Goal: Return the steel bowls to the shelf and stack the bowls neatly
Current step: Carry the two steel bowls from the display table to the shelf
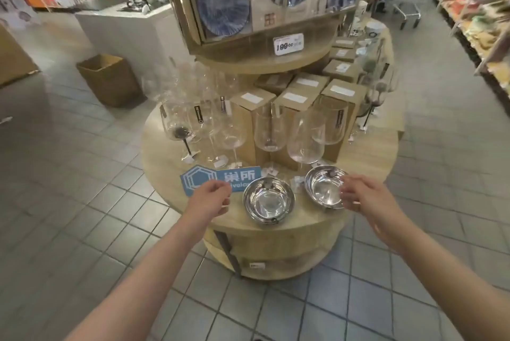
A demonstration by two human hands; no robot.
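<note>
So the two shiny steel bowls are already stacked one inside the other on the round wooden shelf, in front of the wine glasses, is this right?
Not stacked. The head view shows the two shiny steel bowls, one and the other, sitting side by side and apart on the round wooden shelf, in front of the wine glasses.

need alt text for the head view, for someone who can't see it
Two steel bowls, left bowl and right bowl, sit apart and unstacked at the front of a round wooden shelf. The left hand and right hand reach toward them, wine glasses standing behind.
</note>
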